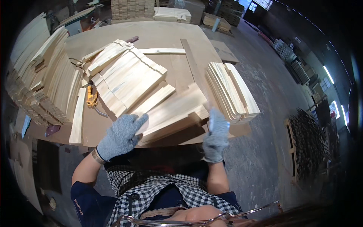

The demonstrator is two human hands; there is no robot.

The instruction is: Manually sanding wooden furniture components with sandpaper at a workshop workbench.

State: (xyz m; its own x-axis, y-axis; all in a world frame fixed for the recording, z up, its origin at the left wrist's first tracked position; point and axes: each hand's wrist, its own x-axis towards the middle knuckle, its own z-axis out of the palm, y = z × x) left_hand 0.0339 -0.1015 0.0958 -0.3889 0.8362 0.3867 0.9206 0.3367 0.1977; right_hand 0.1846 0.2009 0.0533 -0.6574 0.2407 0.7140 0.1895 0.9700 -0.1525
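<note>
Both my hands wear grey knit gloves. My left hand (pixel 123 135) is closed on the left end of a few pale wooden boards (pixel 176 115), tilted up at the table's front edge. The boards are slightly blurred, and a notch shows at their right end. Beside that end is my right hand (pixel 216 136), its fingers stretched upward and smeared by motion; whether they touch the wood I cannot tell. Just beyond lie a single narrow board (pixel 155 100) and a slanted row of notched boards (pixel 130 77).
Tall board stacks (pixel 56 79) line the table's left side. A yellow-handled tool (pixel 90 96) lies near them. At the right edge sits another pile of boards (pixel 230 90). A flat strip (pixel 189 62) and a crosswise board (pixel 162 51) rest on the brown tabletop (pixel 170 32).
</note>
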